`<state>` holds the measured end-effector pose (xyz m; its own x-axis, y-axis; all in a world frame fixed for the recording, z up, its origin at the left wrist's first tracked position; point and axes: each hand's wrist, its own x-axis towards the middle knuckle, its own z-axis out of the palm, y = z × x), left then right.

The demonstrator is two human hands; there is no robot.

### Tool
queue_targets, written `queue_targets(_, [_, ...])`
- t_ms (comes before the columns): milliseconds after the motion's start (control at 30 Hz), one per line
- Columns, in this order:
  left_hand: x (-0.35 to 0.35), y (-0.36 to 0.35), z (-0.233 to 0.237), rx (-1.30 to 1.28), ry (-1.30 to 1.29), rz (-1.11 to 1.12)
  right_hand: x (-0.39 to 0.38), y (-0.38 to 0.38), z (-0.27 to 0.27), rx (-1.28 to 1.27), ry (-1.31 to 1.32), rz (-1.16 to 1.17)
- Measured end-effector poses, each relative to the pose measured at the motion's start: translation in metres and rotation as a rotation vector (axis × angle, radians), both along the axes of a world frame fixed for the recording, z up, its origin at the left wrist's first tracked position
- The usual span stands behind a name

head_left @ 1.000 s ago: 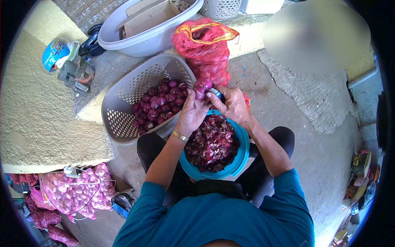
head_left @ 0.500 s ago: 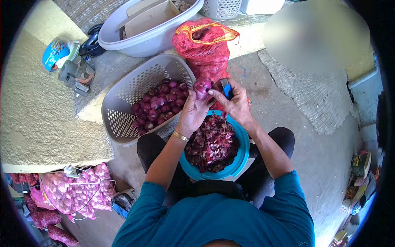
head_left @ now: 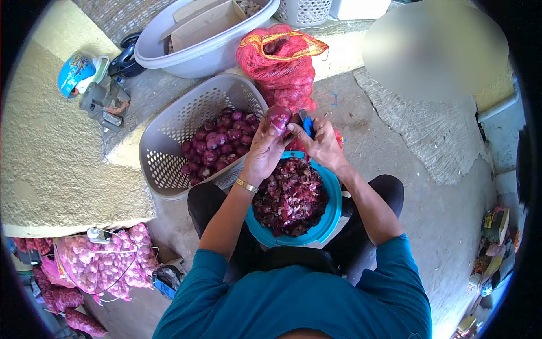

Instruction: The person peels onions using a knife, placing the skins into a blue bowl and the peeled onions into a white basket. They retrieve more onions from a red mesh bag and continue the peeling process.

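Red onion held over the far rim of a blue bowl of peelings
The left hand grasps the onion at its fingertips. The right hand, closed round a blue-handled knife, sits just right of it with its thumb against the onion. A grey basket of onions lies left

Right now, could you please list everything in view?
bowl: one, teal, on the lap
onion skins: many, purple, in the bowl
onion: one, purple, held above the bowl
knife: one, blue handle, beside the onion
basket: one, grey, left of the bowl
peeled onions: many, purple, in the basket
mesh sack: one, red, just beyond the onion
tub: one, grey, top, holding a cardboard box
net bags: several, pink, bottom left
left hand: fingers grip the onion
right hand: fingers hold the knife
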<state>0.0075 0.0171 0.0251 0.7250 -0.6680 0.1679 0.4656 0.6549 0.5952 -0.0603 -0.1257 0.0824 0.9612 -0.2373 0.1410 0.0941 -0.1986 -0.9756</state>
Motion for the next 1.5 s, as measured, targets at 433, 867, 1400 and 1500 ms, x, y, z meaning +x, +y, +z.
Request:
queue_targets(433, [0.006,0.0,0.001,0.114,-0.03,0.265,0.001,0.004,-0.015,-0.087,-0.155,0.175])
queue_targets(867, [0.006,0.006,0.014,0.083,-0.021,0.136,0.007,-0.005,-0.017,-0.155,-0.15,-0.042])
queue_targets(1400, [0.033,0.016,-0.009,0.03,0.482,0.108,-0.007,0.0,-0.017,-0.335,-0.204,0.413])
queue_targets(1500, [0.035,0.022,0.001,-0.121,0.561,0.168,-0.012,-0.007,-0.004,-0.329,-0.126,0.441])
